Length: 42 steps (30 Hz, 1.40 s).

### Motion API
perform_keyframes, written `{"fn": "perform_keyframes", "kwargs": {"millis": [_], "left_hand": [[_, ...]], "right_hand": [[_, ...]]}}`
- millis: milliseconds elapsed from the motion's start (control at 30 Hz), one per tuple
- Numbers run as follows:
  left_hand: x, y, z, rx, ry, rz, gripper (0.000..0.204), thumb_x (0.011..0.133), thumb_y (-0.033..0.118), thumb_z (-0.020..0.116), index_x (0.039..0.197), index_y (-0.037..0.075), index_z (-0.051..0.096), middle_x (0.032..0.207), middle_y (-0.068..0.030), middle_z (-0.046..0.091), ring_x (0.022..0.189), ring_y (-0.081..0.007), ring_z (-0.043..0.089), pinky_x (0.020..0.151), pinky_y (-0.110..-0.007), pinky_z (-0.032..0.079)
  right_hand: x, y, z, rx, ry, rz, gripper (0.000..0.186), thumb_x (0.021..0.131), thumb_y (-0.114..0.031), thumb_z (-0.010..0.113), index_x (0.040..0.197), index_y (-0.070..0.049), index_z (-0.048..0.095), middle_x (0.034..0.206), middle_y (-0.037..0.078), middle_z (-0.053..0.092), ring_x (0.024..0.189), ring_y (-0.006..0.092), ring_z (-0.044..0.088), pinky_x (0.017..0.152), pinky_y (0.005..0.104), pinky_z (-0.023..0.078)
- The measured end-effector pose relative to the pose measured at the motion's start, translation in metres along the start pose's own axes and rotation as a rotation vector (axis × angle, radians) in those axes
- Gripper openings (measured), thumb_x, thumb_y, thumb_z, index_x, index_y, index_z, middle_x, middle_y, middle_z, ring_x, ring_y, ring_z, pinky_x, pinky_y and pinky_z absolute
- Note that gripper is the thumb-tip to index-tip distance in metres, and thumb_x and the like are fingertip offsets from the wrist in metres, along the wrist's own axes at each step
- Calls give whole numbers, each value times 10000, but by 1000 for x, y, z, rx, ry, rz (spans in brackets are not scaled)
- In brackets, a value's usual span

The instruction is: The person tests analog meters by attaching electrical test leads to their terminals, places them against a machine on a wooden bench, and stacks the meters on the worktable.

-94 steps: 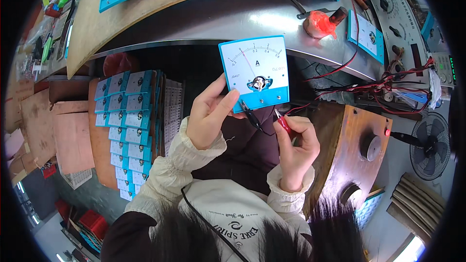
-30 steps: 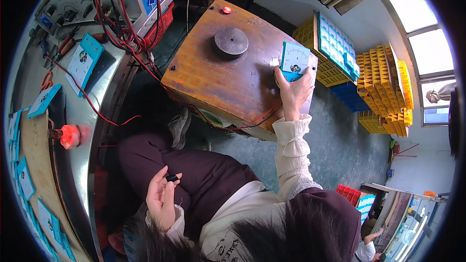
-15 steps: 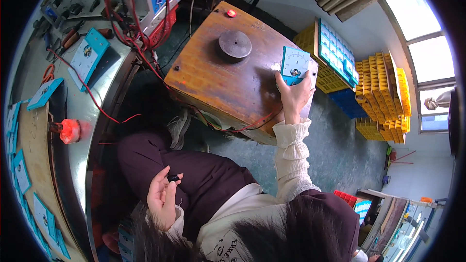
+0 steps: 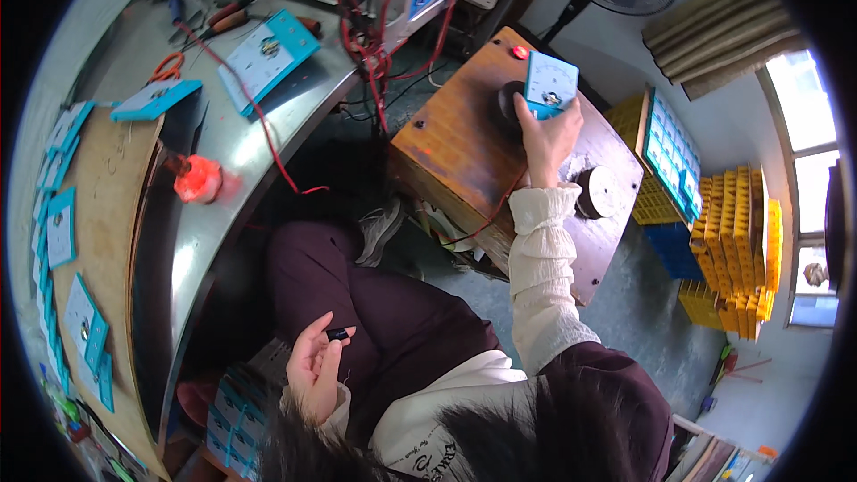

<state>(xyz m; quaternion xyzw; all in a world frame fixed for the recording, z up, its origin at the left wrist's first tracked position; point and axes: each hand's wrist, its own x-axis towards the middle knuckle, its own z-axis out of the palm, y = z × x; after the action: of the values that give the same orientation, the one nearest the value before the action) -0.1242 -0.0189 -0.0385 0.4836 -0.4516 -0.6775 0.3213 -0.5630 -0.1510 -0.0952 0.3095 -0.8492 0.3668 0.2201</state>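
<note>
My right hand (image 4: 551, 138) grips a panel meter (image 4: 551, 82) with a white dial face and teal edges. The meter is above the wooden box (image 4: 455, 125), overlapping a dark round disc (image 4: 510, 105) on its top; whether it touches the disc I cannot tell. A second round disc (image 4: 600, 193) stands on the box, right of my wrist. Above my lap, my left hand (image 4: 314, 366) pinches a small black part (image 4: 338, 335) between thumb and fingers. A red light (image 4: 520, 53) glows at the box's far corner.
On the left metal bench (image 4: 295, 116) lie a larger meter (image 4: 268, 58), orange-handled scissors (image 4: 167, 66) and tools. A glowing red lamp (image 4: 198, 180) sits beside a board (image 4: 107, 241) lined with meters. Red wires (image 4: 375, 62) hang over the bench corner. Yellow crates (image 4: 736, 232) are stacked right.
My right hand has moved the meter from the box's right side toward the left disc, uncovering the second disc. My left hand keeps its pinch on the black part. The view has shifted.
</note>
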Motion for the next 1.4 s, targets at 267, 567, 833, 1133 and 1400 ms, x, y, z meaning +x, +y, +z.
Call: {"fn": "perform_keyframes", "kwargs": {"millis": [267,567,833,1133,1400], "left_hand": [[1,0,0,-72,89,134,360,917,-12,562,1277,-15,538,1097,-100,656,932,-87,611,849,-227,480],[-8,12,1,476,497,393,423,912,136,593,1308,7,522,973,-161,656,866,-296,607,784,-361,474],[-50,0,-40,-267,631,312,387,941,29,555,1299,-56,435,1118,-95,633,980,-146,620,770,-267,516],[-51,-3,-46,-376,502,256,584,929,48,597,1434,-44,320,1128,-106,629,907,-107,624,713,-212,529],[-46,-3,-41,-341,523,226,589,933,78,602,1440,-32,323,1068,-84,653,849,-86,626,621,-176,507]], "right_hand": [[7,15,8,245,-27,-172,661,614,-368,891,1001,72,585,951,216,629,831,349,615,754,460,493],[-192,-155,-116,860,-685,-486,986,598,-159,899,1389,58,351,1306,191,475,1181,300,488,1035,411,375],[-247,-199,-171,1015,-1293,-612,989,648,-130,865,1419,79,282,1293,263,506,1185,341,534,994,401,435],[-239,-179,-178,969,-1859,298,187,848,-6,708,988,64,606,875,103,696,717,96,659,634,202,541],[-241,-169,-171,1068,-1685,18,127,862,8,684,957,37,605,871,93,689,749,127,665,662,238,561]]}}
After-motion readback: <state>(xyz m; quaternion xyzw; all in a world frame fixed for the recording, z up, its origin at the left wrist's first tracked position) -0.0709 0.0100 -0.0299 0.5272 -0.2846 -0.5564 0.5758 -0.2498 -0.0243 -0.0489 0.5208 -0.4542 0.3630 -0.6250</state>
